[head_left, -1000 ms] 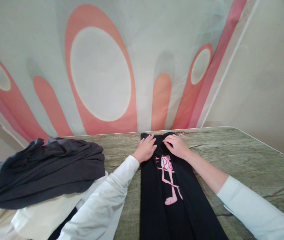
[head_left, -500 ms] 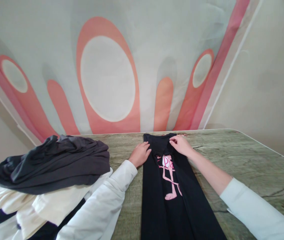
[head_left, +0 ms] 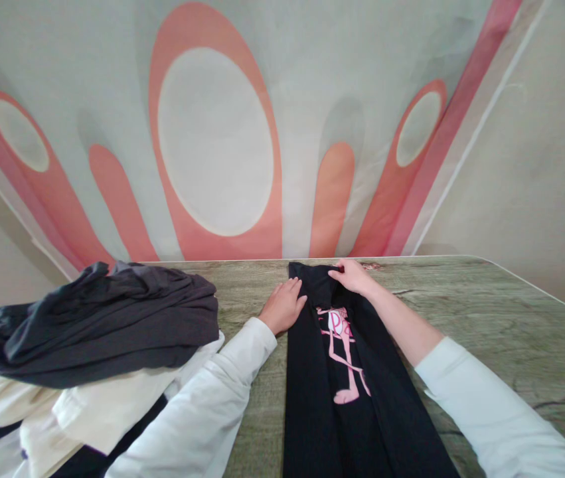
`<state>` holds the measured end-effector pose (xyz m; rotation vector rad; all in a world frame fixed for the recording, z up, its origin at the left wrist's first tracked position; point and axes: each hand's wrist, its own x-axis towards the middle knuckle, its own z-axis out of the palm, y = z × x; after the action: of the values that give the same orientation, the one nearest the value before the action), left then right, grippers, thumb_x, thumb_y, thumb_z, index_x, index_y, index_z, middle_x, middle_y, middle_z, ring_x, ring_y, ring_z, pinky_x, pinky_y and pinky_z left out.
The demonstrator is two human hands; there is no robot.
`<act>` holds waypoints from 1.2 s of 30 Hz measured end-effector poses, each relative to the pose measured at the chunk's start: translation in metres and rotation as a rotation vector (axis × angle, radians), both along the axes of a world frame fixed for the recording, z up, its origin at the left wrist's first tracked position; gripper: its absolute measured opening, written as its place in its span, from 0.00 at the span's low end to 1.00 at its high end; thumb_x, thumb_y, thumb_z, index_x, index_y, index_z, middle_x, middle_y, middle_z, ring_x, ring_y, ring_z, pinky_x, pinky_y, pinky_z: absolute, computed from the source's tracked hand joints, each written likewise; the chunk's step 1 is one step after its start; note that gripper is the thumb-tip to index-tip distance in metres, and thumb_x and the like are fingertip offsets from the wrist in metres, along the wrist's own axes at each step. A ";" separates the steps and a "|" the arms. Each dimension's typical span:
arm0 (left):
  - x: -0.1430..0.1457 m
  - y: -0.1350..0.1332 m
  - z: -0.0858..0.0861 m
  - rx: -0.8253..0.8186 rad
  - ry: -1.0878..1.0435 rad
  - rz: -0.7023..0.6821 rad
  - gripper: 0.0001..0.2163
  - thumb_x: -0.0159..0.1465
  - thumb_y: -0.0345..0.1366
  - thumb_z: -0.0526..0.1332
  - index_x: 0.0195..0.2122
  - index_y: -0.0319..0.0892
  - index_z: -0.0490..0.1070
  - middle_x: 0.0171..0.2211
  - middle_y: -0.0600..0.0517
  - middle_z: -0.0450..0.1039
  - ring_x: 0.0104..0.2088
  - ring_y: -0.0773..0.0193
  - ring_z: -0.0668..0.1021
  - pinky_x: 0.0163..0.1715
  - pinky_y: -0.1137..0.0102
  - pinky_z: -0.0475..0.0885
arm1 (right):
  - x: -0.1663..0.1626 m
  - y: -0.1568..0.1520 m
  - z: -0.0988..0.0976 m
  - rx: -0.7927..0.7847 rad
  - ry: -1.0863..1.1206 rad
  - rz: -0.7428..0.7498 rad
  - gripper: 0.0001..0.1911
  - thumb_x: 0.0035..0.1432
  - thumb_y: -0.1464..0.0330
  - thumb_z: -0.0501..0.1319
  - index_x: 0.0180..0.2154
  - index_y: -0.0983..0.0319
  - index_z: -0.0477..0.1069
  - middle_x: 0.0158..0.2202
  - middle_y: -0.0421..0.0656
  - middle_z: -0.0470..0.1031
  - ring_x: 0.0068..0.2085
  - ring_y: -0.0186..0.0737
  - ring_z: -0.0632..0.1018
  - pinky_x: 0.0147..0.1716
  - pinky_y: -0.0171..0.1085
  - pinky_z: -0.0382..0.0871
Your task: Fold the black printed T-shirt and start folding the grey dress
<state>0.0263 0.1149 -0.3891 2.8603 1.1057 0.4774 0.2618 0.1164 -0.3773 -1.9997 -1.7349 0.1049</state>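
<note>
I log the black shirt (head_left: 332, 398) lying lengthwise down the middle of the wooden table (head_left: 486, 318), pink cartoon print up. Left hand (head_left: 283, 307) rests flat on its left edge, fingers together; right hand (head_left: 352, 277) pinches the collar end. Heap of clothes (head_left: 93, 332) sits well left.

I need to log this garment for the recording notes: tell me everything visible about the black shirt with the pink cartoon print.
The black shirt lies flat on the wood-grain table, folded lengthwise into a long narrow strip running away from the person. Soft knit fabric by its look. A pink cartoon figure shows along its middle. The left hand rests flat at its left edge; the right hand pinches fabric at the far end.
</note>
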 end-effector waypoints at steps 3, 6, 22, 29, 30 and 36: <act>0.000 0.000 0.000 0.000 0.022 0.000 0.22 0.67 0.42 0.43 0.59 0.36 0.54 0.60 0.43 0.54 0.60 0.58 0.57 0.58 0.62 0.52 | -0.001 0.003 -0.003 0.042 0.010 -0.028 0.07 0.54 0.67 0.58 0.34 0.64 0.71 0.34 0.46 0.76 0.36 0.40 0.75 0.35 0.35 0.64; 0.000 0.000 0.002 0.003 0.042 0.003 0.22 0.67 0.42 0.43 0.58 0.36 0.55 0.60 0.43 0.53 0.60 0.58 0.57 0.58 0.62 0.52 | -0.003 0.002 -0.009 0.049 0.011 -0.021 0.08 0.53 0.70 0.58 0.37 0.63 0.70 0.37 0.46 0.75 0.40 0.40 0.74 0.40 0.36 0.63; 0.002 -0.001 0.008 0.083 0.056 -0.033 0.20 0.67 0.41 0.41 0.56 0.39 0.58 0.58 0.44 0.58 0.58 0.60 0.61 0.54 0.63 0.57 | -0.005 -0.009 -0.017 0.039 -0.061 -0.011 0.16 0.53 0.67 0.57 0.45 0.61 0.66 0.37 0.47 0.74 0.36 0.42 0.75 0.35 0.37 0.64; 0.006 0.045 0.004 -0.011 0.142 -0.002 0.23 0.67 0.43 0.39 0.60 0.42 0.52 0.62 0.49 0.50 0.61 0.61 0.54 0.56 0.59 0.51 | -0.006 -0.008 -0.024 0.076 -0.041 -0.003 0.16 0.51 0.68 0.56 0.44 0.61 0.66 0.42 0.47 0.73 0.39 0.42 0.74 0.38 0.37 0.64; 0.007 0.050 0.004 -0.026 0.153 0.015 0.24 0.67 0.45 0.39 0.61 0.42 0.50 0.62 0.49 0.48 0.61 0.60 0.53 0.57 0.58 0.51 | -0.005 -0.008 -0.025 0.077 -0.039 -0.003 0.17 0.50 0.68 0.56 0.44 0.62 0.66 0.42 0.48 0.73 0.39 0.42 0.74 0.39 0.37 0.64; 0.009 0.064 0.000 -0.050 0.166 0.124 0.24 0.66 0.47 0.38 0.61 0.45 0.50 0.63 0.52 0.47 0.61 0.55 0.53 0.57 0.55 0.50 | -0.002 -0.006 -0.028 0.090 -0.012 -0.026 0.18 0.50 0.67 0.56 0.45 0.64 0.66 0.42 0.49 0.71 0.39 0.41 0.73 0.41 0.37 0.64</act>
<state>0.0351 0.1794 -0.3895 2.8426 1.3062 0.2162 0.2603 0.1106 -0.4049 -1.9608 -1.6905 0.0064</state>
